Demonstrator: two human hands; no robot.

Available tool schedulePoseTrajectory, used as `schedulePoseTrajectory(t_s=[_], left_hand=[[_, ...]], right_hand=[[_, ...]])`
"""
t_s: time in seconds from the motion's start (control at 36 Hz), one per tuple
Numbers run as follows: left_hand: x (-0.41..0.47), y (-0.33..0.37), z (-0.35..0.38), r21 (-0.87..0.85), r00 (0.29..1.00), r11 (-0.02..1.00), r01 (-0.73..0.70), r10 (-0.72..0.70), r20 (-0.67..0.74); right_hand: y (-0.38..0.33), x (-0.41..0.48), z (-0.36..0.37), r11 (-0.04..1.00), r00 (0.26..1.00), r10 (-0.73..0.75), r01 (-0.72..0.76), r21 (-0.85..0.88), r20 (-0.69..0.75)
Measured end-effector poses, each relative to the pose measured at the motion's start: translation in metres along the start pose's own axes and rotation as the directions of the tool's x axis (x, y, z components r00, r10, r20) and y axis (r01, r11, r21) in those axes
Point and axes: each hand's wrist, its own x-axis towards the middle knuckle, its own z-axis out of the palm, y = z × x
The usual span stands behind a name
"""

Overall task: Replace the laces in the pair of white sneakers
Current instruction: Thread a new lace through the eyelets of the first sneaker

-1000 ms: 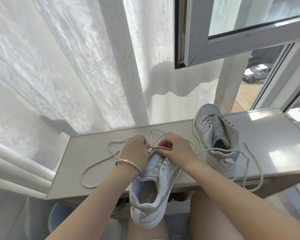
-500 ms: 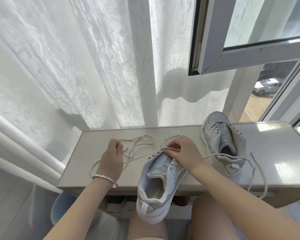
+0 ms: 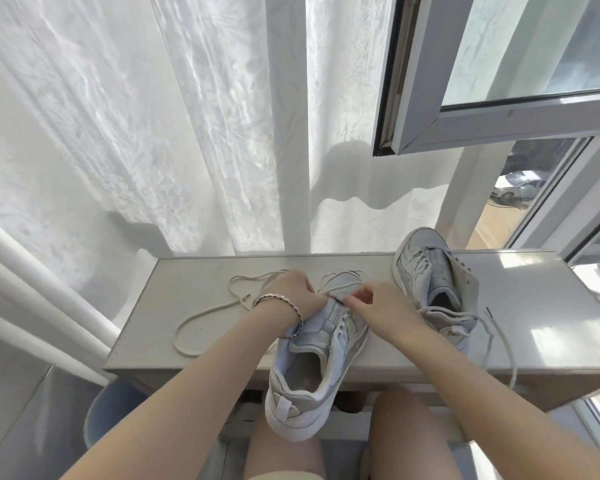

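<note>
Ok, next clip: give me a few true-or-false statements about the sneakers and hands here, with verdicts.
1. The right hand pinches a lace at the near sneaker. True.
2. The second sneaker lies on the floor. False: it stands on the table, right of the hands.
3. The left hand has a bracelet at its wrist. True.
4. The second sneaker has no lace. False: its lace ends trail over the table edge.

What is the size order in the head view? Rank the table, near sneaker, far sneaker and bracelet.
Largest: table.
Then near sneaker and far sneaker: the near one looks bigger but is closer to the camera, so unranked.
Smallest: bracelet.
</note>
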Motion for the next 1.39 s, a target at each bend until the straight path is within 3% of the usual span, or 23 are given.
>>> schedulePoseTrajectory(t_s=[0.36,0.47,0.56,0.61,0.69,0.78,0.81,0.83,0.86,0.94,1.0,1.06,1.19,1.31,1.39], left_hand=[[0.016,-0.002,0.000,-0.159,0.969,0.976,0.149,-0.112,0.220],[0.012,-0.012,0.003,-0.275,0.998,0.961,0.022,-0.005,0.062],[-0.004,-0.014,0.006,-0.445,0.996,0.895,0.012,-0.050,-0.073],[-0.015,-0.015,0.006,-0.649,0.985,0.760,-0.033,-0.087,-0.152],[-0.030,-0.024,0.001,-0.878,0.970,0.443,-0.182,-0.064,-0.234],[-0.032,-0.044,-0.012,-0.958,0.919,0.087,-0.272,-0.273,-0.285],[-0.030,-0.053,-0.016,-0.962,0.898,0.074,-0.262,-0.347,-0.271],[-0.027,-0.062,-0.020,-0.964,0.885,0.143,-0.224,-0.385,-0.263],[-0.024,-0.069,-0.023,-0.947,0.888,0.277,-0.161,-0.379,-0.261],[-0.016,-0.076,-0.021,-0.671,0.952,0.740,-0.049,-0.168,-0.255],[-0.012,-0.065,-0.021,-0.478,0.987,0.877,-0.042,-0.038,-0.157],[-0.009,-0.047,-0.026,-0.370,0.997,0.928,-0.033,0.006,-0.075],[0.001,0.001,-0.030,-0.121,0.985,0.979,-0.163,0.168,0.035],[0.011,0.021,-0.019,0.148,0.975,0.969,-0.199,0.180,0.130],[0.015,0.025,-0.013,0.191,0.973,0.960,-0.204,0.176,0.152]], right_hand=[[-0.019,0.015,0.012,0.966,1.000,-0.012,0.012,-0.257,0.002],[-0.019,0.018,0.014,0.958,1.000,-0.013,0.013,-0.285,0.003],[-0.018,0.018,0.016,0.968,1.000,-0.015,0.014,-0.252,0.001],[-0.017,0.018,0.017,0.975,1.000,-0.013,0.010,-0.222,-0.015],[-0.014,0.018,0.018,0.979,0.999,-0.008,0.000,-0.203,-0.042],[-0.012,0.019,0.017,0.980,0.999,-0.009,-0.002,-0.200,-0.054],[-0.012,0.019,0.017,0.981,0.998,-0.012,0.001,-0.193,-0.054],[-0.012,0.018,0.018,0.982,0.998,-0.017,0.006,-0.186,-0.056],[-0.012,0.018,0.019,0.984,0.998,-0.020,0.010,-0.180,-0.057],[-0.011,0.016,0.020,0.987,0.998,-0.034,0.023,-0.160,-0.061],[-0.010,0.016,0.019,0.988,0.997,-0.045,0.035,-0.151,-0.062],[-0.008,0.016,0.019,0.988,0.997,-0.054,0.045,-0.148,-0.063],[-0.003,0.016,0.021,0.994,0.992,-0.090,0.084,-0.073,-0.086],[-0.001,0.016,0.019,0.995,0.994,-0.088,0.084,-0.053,-0.070],[-0.001,0.018,0.020,0.995,0.996,-0.062,0.056,-0.081,-0.072]])
